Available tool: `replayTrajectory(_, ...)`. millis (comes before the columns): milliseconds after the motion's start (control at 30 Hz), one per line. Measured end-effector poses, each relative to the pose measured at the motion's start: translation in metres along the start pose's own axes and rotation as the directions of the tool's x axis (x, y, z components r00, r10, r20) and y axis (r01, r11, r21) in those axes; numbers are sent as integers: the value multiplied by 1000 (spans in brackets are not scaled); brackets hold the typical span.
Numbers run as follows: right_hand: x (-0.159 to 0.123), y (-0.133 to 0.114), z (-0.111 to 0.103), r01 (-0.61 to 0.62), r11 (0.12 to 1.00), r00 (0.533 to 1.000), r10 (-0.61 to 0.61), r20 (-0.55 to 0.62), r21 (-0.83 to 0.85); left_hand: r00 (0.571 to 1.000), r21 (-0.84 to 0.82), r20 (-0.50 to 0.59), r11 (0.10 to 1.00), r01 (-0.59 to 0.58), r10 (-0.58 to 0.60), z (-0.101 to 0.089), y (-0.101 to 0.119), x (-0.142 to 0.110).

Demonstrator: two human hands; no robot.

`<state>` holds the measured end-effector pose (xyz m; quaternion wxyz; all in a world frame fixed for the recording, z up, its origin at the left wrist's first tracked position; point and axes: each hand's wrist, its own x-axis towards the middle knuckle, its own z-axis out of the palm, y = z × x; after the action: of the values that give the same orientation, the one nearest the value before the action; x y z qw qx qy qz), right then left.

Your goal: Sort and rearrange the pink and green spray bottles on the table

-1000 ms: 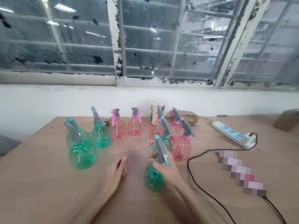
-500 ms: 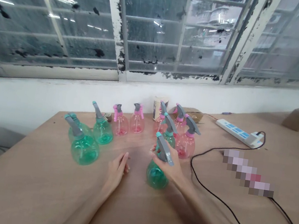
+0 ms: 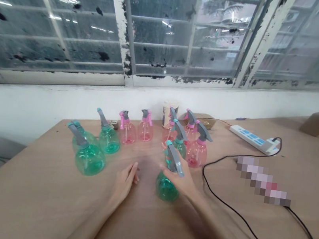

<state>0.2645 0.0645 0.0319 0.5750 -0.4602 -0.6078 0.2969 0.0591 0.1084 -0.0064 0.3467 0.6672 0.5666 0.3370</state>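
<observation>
"Windows (image 3: 167, 25) fill the back of our view, and below them our surface (image 3: 31, 196) runs toward us from its far edge along the wall. Has anything on it moved?"

"Hardly. Against a second ago our view has shifted a little, yet the left group (image 3: 90, 161), three green bottles and two pink, lines the left edge and far-left corner as it did. The right cluster (image 3: 196, 155), pink bottles around a green one, keeps its place off the far edge too."

"And the bottle we're handling?"

"Our green spray bottle (image 3: 167, 188) stands in front of that cluster, well in from the left edge. It hasn't shifted against the others, so we'd judge its spot settled for the moment."

"Our grips?"

"Our left grip (image 3: 127, 176) seems to rest on the surface, loosely curled, nothing seen in it. Our right grip (image 3: 183, 179) goes around the bottle's neck, behind the gray trigger (image 3: 175, 159)."

"Tightly?"

"We can't tell. The thumb (image 3: 167, 172) crosses the near side, while the fingertips (image 3: 163, 146) reach out where they curled in half a second ago. That suggests a looser hold."
</observation>
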Motion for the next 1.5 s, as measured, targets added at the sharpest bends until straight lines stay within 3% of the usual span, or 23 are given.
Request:
replayTrajectory(500, -2, 5, 3, 4, 999, 1000, -3, -31, 41, 999, 13, 41, 1000, 1, -2, 1, -3, 2)
replayTrajectory(800, 1, -3, 1, 13, 994, 999, -17, 39, 108, 999, 31, 35, 999, -20, 19, 1, -3, 1)
replayTrajectory(1000, 7, -11, -2, 119, 991, 993, -120, -15, -53, 999, 28, 43, 999, -19, 18, 1, -2, 1)
replayTrajectory(1233, 7, -17, -3, 115, 981, 991, -123, -45, -157, 997, 90, 60, 994, -62, 57, 0, -1, 1)
replayTrajectory(1500, 4, -4, 1, 96, 995, 995, -96, -11, -9, 996, 118, 60, 990, -78, 71, -1, 1, 0)
